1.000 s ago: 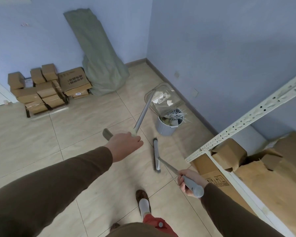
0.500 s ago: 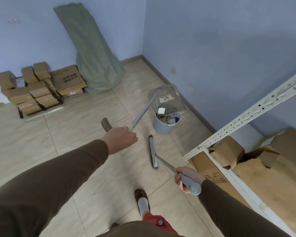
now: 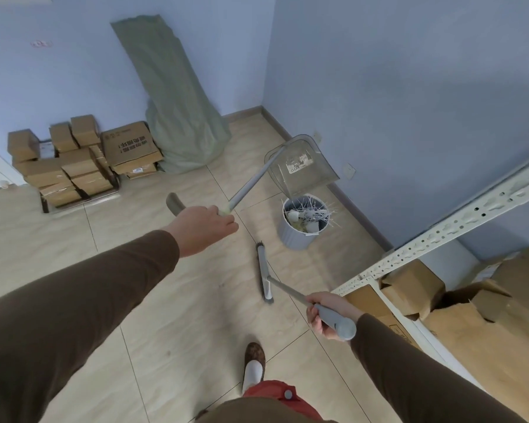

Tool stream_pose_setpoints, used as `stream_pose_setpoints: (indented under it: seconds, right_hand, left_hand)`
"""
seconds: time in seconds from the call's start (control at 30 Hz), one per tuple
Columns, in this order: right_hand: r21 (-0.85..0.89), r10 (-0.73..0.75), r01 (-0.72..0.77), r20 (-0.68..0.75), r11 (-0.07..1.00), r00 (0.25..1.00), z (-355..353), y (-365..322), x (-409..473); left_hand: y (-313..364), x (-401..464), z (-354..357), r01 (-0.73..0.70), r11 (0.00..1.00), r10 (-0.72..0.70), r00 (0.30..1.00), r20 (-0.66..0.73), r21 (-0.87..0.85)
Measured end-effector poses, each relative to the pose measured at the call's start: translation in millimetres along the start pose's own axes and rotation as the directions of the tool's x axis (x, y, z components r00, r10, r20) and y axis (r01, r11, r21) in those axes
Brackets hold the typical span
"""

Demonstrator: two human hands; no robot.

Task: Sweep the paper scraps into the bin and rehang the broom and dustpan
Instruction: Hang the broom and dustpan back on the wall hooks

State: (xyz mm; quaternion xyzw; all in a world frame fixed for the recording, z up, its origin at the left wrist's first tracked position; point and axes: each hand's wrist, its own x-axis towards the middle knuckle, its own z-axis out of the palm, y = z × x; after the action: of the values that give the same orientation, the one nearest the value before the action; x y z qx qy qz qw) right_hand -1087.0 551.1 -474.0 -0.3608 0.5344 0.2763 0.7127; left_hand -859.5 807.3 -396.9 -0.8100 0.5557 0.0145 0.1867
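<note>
Item, my left hand (image 3: pixel 206 228): wrapped round the grey handle of the dustpan (image 3: pixel 301 167); the clear pan hangs at the far end of the pole from my grip, tipped mouth-down just above the bin (image 3: pixel 300 230); its sticker reads "CLEAN", the rest too small to read.
Item, my right hand (image 3: pixel 329 314): closed round the grey grip of the broom (image 3: pixel 264 276); the head rests on the tiled floor ahead of this hand, short of the bin.
Item, bin: grey, round, beyond both grips, holding white paper scraps (image 3: pixel 312 228) and white strips.
Item, cardboard boxes (image 3: pixel 83 160): stacked far left of my left hand; one bears print I cannot read.
Item, green sack (image 3: pixel 177 99): leaning on the wall.
</note>
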Motion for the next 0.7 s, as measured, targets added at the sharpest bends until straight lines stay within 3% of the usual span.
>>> stream_pose_setpoints:
  seconds: [0.2, 0.47, 0.6, 0.7]
  right_hand:
    - [0.063, -0.045, 0.036, 0.151, 0.997, 0.988, 20.3, -74.6, -8.9]
    - [-0.044, -0.182, 0.214, 0.378, 0.976, 0.908, 72.1, -204.0, -28.6]
    - [-0.183, -0.234, 0.359, 0.484, 0.915, 0.843, 96.9, -269.5, -41.2]
    - [-0.364, -0.237, 0.464, 0.520, 0.808, 0.821, 117.1, -328.1, -57.9]
  left_hand:
    - [-71.7, 24.7, -43.9, 0.154, 0.988, -0.155, 0.986, -0.059, -0.021]
    - [-149.9, 90.6, -116.1, 0.315, 0.949, -0.308, 0.940, -0.144, 0.027]
    - [-198.4, 124.2, -138.2, 0.305, 0.946, -0.299, 0.952, -0.065, 0.114]
    - [-237.8, 153.4, -141.8, 0.285, 0.946, -0.285, 0.958, -0.018, 0.156]
